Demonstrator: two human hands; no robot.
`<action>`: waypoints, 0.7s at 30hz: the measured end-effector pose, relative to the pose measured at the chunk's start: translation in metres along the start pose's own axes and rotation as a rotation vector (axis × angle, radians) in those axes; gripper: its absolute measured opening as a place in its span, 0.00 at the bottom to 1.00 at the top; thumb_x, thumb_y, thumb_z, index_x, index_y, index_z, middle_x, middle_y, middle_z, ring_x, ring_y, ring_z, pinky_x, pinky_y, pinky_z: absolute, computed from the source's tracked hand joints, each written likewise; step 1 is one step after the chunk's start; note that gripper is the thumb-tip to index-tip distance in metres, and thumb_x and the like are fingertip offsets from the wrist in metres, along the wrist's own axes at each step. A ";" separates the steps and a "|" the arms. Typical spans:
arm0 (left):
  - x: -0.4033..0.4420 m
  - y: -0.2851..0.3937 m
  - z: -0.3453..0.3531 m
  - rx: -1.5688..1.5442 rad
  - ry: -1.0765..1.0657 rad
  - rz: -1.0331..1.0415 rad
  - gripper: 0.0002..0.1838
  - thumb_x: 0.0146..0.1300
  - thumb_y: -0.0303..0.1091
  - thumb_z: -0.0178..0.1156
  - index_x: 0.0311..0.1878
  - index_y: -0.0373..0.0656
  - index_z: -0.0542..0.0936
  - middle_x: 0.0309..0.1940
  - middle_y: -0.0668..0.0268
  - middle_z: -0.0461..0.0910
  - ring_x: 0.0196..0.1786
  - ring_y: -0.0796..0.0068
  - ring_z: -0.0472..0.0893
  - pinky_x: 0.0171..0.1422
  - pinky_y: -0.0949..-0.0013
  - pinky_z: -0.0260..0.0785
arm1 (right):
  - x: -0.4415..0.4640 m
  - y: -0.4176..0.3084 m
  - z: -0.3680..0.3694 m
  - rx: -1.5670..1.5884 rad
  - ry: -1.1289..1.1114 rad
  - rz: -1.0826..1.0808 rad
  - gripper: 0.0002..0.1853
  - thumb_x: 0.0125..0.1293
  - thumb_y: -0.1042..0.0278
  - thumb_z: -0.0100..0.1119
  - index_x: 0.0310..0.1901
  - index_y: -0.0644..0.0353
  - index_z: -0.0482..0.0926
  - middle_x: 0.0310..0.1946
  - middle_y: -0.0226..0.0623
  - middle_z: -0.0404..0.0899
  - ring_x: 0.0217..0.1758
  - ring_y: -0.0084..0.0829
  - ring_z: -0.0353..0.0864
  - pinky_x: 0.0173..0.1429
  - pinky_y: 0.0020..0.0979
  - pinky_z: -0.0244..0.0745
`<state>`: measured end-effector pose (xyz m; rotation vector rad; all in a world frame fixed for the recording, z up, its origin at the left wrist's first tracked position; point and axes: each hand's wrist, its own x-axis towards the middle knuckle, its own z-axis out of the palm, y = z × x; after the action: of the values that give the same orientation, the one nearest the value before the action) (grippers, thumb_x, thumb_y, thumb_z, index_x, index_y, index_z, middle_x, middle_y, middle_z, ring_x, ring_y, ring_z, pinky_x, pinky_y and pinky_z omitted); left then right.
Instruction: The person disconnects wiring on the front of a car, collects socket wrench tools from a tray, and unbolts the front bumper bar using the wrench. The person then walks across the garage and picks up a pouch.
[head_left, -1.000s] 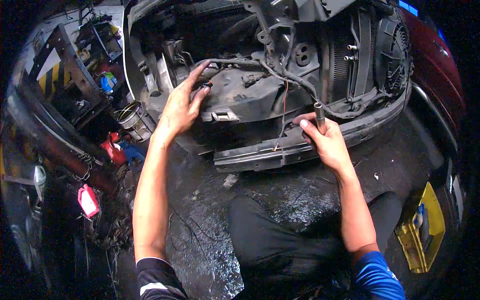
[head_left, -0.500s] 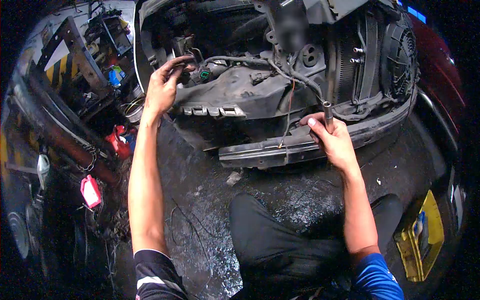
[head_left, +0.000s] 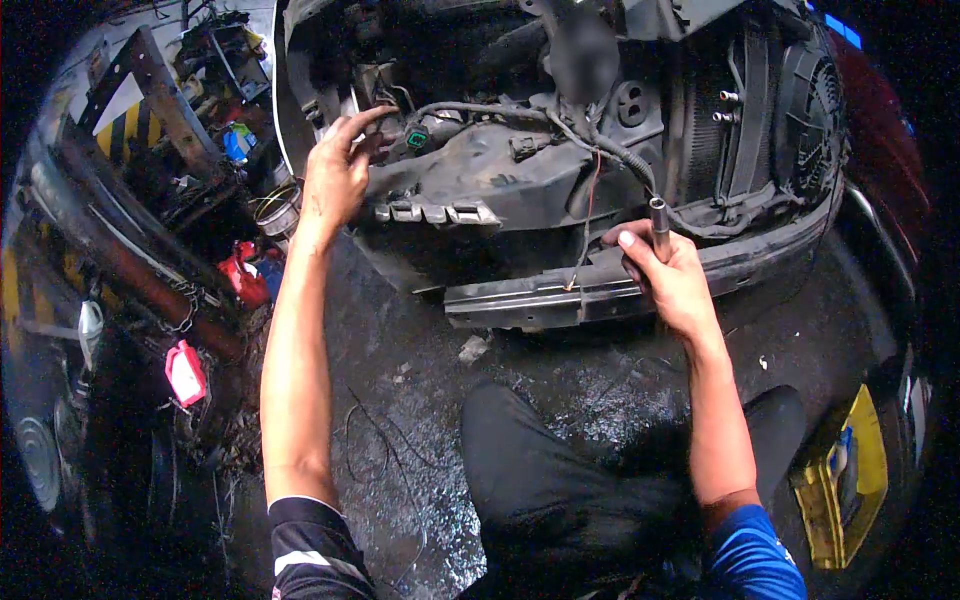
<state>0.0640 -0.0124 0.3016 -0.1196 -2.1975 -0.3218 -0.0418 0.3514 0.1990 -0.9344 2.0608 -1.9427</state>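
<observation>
Where right grip [head_left: 674, 278] curls — a socket [head_left: 659, 220] protrudes above.

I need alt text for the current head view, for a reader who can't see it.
A person's right hand holds a metal socket tool before a car's stripped front end, while the left hand reaches in beside a green-marked plug. Below is a dark, wet-looking floor; a red bottle sits at left.
</observation>
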 end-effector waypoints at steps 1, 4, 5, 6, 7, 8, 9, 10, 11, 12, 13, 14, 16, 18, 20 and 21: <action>0.000 0.001 0.001 0.125 0.059 0.106 0.22 0.62 0.17 0.57 0.58 0.50 0.80 0.45 0.55 0.81 0.47 0.57 0.84 0.51 0.63 0.75 | -0.001 -0.001 0.000 -0.004 0.001 -0.004 0.14 0.71 0.58 0.61 0.40 0.61 0.84 0.21 0.19 0.69 0.25 0.14 0.63 0.31 0.23 0.57; 0.001 0.004 0.004 0.024 0.063 -0.008 0.20 0.63 0.21 0.60 0.57 0.51 0.82 0.43 0.56 0.82 0.46 0.59 0.84 0.49 0.64 0.74 | -0.002 -0.004 -0.001 -0.015 0.012 -0.009 0.13 0.71 0.58 0.60 0.41 0.61 0.84 0.22 0.19 0.70 0.26 0.14 0.63 0.31 0.23 0.58; 0.001 -0.002 0.007 0.000 0.064 -0.030 0.20 0.63 0.22 0.61 0.57 0.50 0.82 0.42 0.56 0.83 0.46 0.61 0.84 0.49 0.65 0.74 | -0.003 -0.004 -0.002 -0.016 0.016 -0.009 0.13 0.71 0.58 0.60 0.41 0.61 0.84 0.22 0.19 0.70 0.26 0.14 0.63 0.31 0.23 0.58; 0.000 -0.003 0.008 0.011 0.098 -0.010 0.19 0.63 0.23 0.61 0.57 0.50 0.82 0.43 0.56 0.84 0.46 0.61 0.84 0.50 0.66 0.74 | -0.003 -0.003 -0.003 -0.017 0.019 -0.010 0.13 0.71 0.59 0.60 0.41 0.61 0.84 0.22 0.19 0.70 0.26 0.14 0.63 0.32 0.23 0.58; 0.000 -0.005 0.009 0.031 0.098 -0.009 0.18 0.63 0.24 0.61 0.57 0.49 0.82 0.44 0.56 0.84 0.46 0.61 0.85 0.50 0.66 0.74 | -0.002 -0.001 -0.004 -0.016 0.014 -0.024 0.13 0.71 0.58 0.60 0.41 0.61 0.84 0.23 0.18 0.70 0.27 0.14 0.64 0.32 0.23 0.59; 0.000 -0.007 0.010 0.054 0.099 -0.009 0.18 0.64 0.25 0.61 0.57 0.48 0.82 0.44 0.56 0.84 0.46 0.62 0.85 0.51 0.66 0.74 | -0.001 -0.001 -0.005 -0.006 0.016 -0.009 0.13 0.71 0.58 0.60 0.41 0.61 0.84 0.23 0.18 0.70 0.27 0.14 0.64 0.32 0.23 0.59; -0.001 -0.007 0.010 0.078 0.102 -0.033 0.17 0.64 0.26 0.61 0.57 0.47 0.82 0.44 0.56 0.85 0.46 0.61 0.85 0.51 0.65 0.74 | -0.001 -0.001 -0.005 0.005 0.016 0.006 0.13 0.71 0.58 0.60 0.41 0.61 0.84 0.23 0.19 0.71 0.27 0.14 0.64 0.32 0.23 0.59; -0.002 -0.006 0.010 0.104 0.105 -0.057 0.17 0.64 0.26 0.61 0.57 0.46 0.82 0.44 0.56 0.85 0.47 0.61 0.85 0.51 0.65 0.74 | -0.001 0.000 -0.005 0.016 0.014 0.019 0.13 0.71 0.58 0.60 0.41 0.60 0.84 0.23 0.19 0.71 0.27 0.14 0.64 0.32 0.23 0.59; -0.003 -0.006 0.010 0.131 0.109 -0.083 0.17 0.65 0.27 0.61 0.57 0.46 0.82 0.44 0.56 0.85 0.47 0.61 0.85 0.52 0.65 0.74 | -0.001 0.000 -0.005 0.018 0.014 0.016 0.13 0.71 0.58 0.60 0.40 0.60 0.84 0.23 0.19 0.71 0.27 0.14 0.64 0.32 0.23 0.59; -0.003 -0.008 0.010 0.153 0.108 -0.088 0.17 0.65 0.27 0.61 0.57 0.45 0.82 0.45 0.55 0.84 0.47 0.61 0.85 0.52 0.65 0.74 | 0.000 0.001 -0.005 0.019 0.011 0.012 0.13 0.71 0.59 0.60 0.40 0.60 0.84 0.23 0.19 0.71 0.27 0.14 0.64 0.32 0.23 0.59; -0.003 -0.010 0.011 0.176 0.106 -0.095 0.18 0.65 0.27 0.61 0.58 0.45 0.81 0.46 0.55 0.84 0.47 0.60 0.85 0.52 0.64 0.75 | 0.000 0.002 -0.004 0.021 0.006 0.008 0.12 0.71 0.59 0.60 0.40 0.60 0.84 0.23 0.19 0.71 0.27 0.14 0.64 0.32 0.23 0.59; -0.003 -0.012 0.010 0.200 0.105 -0.102 0.19 0.65 0.27 0.62 0.59 0.45 0.80 0.46 0.54 0.83 0.47 0.60 0.85 0.52 0.63 0.75 | 0.000 0.002 -0.003 0.024 0.004 0.009 0.12 0.71 0.59 0.60 0.40 0.60 0.84 0.22 0.19 0.70 0.27 0.14 0.64 0.32 0.22 0.59; -0.003 -0.011 0.011 0.166 0.072 -0.111 0.22 0.64 0.26 0.61 0.62 0.46 0.78 0.47 0.53 0.82 0.48 0.58 0.84 0.53 0.62 0.75 | 0.000 0.002 -0.003 0.031 -0.002 0.013 0.12 0.71 0.59 0.60 0.40 0.60 0.84 0.22 0.19 0.70 0.26 0.14 0.64 0.32 0.22 0.58; -0.003 -0.015 0.010 0.124 0.021 -0.084 0.28 0.63 0.24 0.62 0.68 0.49 0.73 0.47 0.52 0.79 0.49 0.56 0.84 0.54 0.60 0.75 | 0.001 0.003 -0.002 0.036 0.003 0.018 0.12 0.71 0.60 0.61 0.40 0.61 0.84 0.21 0.19 0.69 0.26 0.14 0.64 0.32 0.22 0.58; -0.002 -0.025 0.009 0.265 0.029 0.069 0.31 0.61 0.21 0.61 0.69 0.51 0.72 0.44 0.53 0.78 0.49 0.55 0.83 0.53 0.60 0.75 | 0.001 0.001 0.000 0.040 0.004 0.020 0.12 0.70 0.60 0.61 0.40 0.61 0.84 0.20 0.19 0.68 0.26 0.14 0.63 0.31 0.22 0.57; -0.003 -0.018 0.005 0.167 -0.043 -0.028 0.33 0.59 0.17 0.59 0.68 0.55 0.72 0.42 0.53 0.77 0.49 0.54 0.82 0.53 0.59 0.74 | 0.001 -0.001 0.000 0.032 0.000 0.035 0.12 0.70 0.60 0.61 0.41 0.61 0.84 0.20 0.19 0.68 0.25 0.14 0.63 0.31 0.22 0.57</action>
<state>0.0585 -0.0284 0.2928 -0.0036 -2.2603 -0.1521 -0.0429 0.3509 0.2000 -0.8858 2.0257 -1.9519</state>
